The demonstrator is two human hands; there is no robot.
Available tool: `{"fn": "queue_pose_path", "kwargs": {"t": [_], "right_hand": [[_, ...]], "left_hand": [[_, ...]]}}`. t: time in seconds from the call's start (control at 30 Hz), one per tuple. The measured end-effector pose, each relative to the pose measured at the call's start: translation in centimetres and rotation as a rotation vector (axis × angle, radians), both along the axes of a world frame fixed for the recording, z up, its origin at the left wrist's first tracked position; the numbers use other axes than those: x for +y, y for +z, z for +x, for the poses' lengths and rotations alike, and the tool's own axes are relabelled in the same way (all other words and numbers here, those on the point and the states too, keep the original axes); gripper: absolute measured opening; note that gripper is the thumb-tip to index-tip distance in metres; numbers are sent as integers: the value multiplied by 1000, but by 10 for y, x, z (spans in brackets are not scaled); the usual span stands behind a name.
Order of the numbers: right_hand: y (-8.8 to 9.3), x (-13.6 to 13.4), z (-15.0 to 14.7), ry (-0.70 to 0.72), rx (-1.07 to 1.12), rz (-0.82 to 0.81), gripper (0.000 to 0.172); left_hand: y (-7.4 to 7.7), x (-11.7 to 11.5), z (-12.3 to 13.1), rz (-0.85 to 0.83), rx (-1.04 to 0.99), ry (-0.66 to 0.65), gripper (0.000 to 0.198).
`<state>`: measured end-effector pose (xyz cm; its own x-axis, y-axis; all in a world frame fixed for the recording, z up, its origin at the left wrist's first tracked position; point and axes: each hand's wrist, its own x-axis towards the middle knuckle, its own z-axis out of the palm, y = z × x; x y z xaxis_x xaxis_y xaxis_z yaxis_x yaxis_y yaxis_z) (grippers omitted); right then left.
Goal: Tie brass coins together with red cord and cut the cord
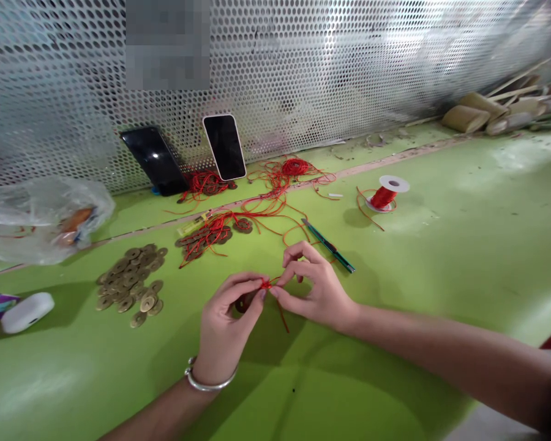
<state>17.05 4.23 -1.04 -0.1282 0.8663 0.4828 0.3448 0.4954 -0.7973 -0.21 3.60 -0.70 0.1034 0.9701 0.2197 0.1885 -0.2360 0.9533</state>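
Pinched between the thumb and fingers of the left hand (232,321), a small, bright red knot of thin cord (266,284) sits at the near middle of the glossy lime-green tabletop (395,294). I read that hand as the anchor, keeping the knot steady. My right hand (319,291) closes thumb and forefinger on the thin red strand (275,279) just beside it, its other fingers curled clear, probably so they don't snag. A loose red cord end (283,317) hangs below the fingertips. Under the left fingers I make out a dark round metal coin (242,302); whether it is tied to the knot, I cannot tell.

Around the hands, supplies seem laid out for easy reach. To the left is a heap of round brass-coloured coins with centre holes (128,275); beyond the hands, a tangle of dark coins with red cords (206,237), gathered perhaps to keep them apart from the loose ones. A slim green-handled cutter (330,248) lies just past the right hand, handy for cord, I'd judge. Farther right, a white-flanged spool of red cord (384,196) stands on its end, likely so it won't roll.
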Motion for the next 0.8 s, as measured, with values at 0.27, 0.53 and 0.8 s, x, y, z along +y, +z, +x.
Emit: {"fn": "queue_pose_path", "kwargs": {"t": [0.27,0.53,0.8], "right_hand": [[0,-1,-1,37,36,-28,8],[2,0,0,84,84,-50,7],[4,1,1,117,56,-169,6]], "left_hand": [[-4,0,-1,-6,-1,-32,13],[-5,-1,0,-26,73,-56,10],[-4,-2,0,-5,119,-110,10]]}}
